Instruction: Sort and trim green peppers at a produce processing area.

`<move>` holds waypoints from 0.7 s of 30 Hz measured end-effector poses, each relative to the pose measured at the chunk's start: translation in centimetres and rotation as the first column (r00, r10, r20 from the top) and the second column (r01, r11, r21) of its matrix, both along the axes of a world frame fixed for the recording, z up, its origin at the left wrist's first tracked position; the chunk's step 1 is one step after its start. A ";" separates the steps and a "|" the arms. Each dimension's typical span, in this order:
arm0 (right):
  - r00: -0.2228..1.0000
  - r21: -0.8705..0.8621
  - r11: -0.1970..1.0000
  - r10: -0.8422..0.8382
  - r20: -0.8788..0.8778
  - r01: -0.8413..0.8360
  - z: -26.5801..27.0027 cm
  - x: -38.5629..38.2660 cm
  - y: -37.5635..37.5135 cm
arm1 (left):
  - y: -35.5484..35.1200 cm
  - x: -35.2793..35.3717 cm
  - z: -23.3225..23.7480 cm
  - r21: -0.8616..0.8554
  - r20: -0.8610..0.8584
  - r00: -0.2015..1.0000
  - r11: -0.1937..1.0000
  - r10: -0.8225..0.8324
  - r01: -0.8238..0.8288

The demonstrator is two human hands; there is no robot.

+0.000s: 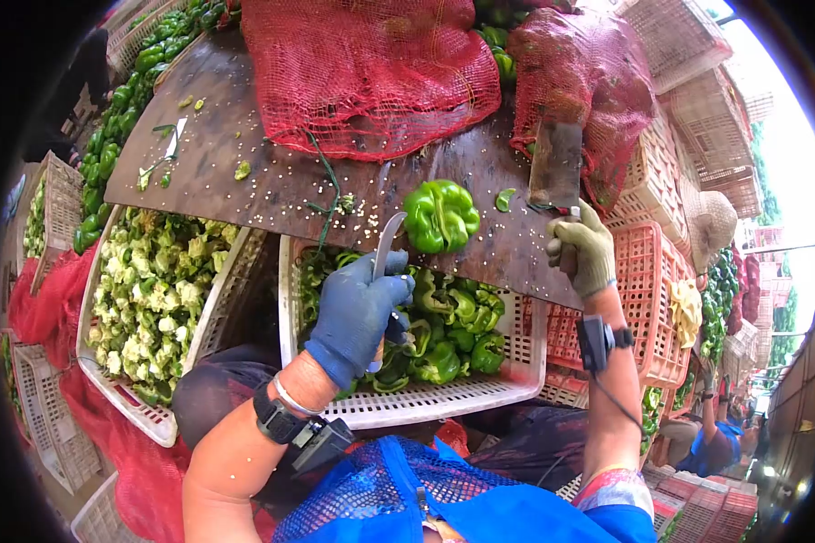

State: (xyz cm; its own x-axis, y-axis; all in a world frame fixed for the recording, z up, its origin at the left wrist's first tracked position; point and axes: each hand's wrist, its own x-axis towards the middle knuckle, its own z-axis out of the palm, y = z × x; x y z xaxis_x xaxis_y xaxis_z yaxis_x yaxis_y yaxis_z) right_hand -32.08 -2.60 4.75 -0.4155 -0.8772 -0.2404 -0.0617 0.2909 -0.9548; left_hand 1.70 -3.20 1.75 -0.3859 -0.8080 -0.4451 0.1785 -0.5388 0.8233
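Observation:
My left hand (362,308), in a blue glove, is closed around a small curved knife (387,242) with its blade pointing up. Just right of the blade, a whole green bell pepper (453,222) sits on the wooden table (335,204). A beige glove covers my right hand (584,252), whose fingers are wrapped around the handle of a cleaver (558,165). The cleaver's broad, stained blade points away from me, in front of a red mesh sack. Below my hands, cut green peppers (448,339) lie in a white crate (394,415).
Red mesh sacks (371,77) stand on the table's far side. A crate of pale pepper cores (158,294) is at left. Pink crates (638,299) and stacked white crates (688,109) line the right. Seeds and scraps dot the table. Another person (711,443) is at far right.

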 end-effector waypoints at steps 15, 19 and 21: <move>0.757 0.274 0.847 0.531 -0.382 -0.456 -2.3 11.3 -5.8 | -5.2 -4.4 -5.9 -0.513 0.477 0.860 0.852 0.180 0.106; 0.891 -0.129 0.939 0.343 0.297 -0.318 -5.2 9.4 -2.2 | -7.4 -3.4 -7.5 -0.525 0.443 0.859 0.851 0.258 0.015; 0.607 -0.285 0.945 0.324 0.726 -0.163 -4.9 9.6 -0.1 | -7.4 -3.7 -7.8 -0.537 0.482 0.804 0.842 0.349 -0.044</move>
State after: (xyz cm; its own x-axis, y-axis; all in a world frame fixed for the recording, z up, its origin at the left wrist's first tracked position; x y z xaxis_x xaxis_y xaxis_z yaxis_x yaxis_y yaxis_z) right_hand -22.49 -2.68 -0.17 0.0779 -0.9763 -0.2020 0.6579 0.2025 -0.7254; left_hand -1.99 -10.63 -6.07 -0.0102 -0.9981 -0.0602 -0.3215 -0.0537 0.9454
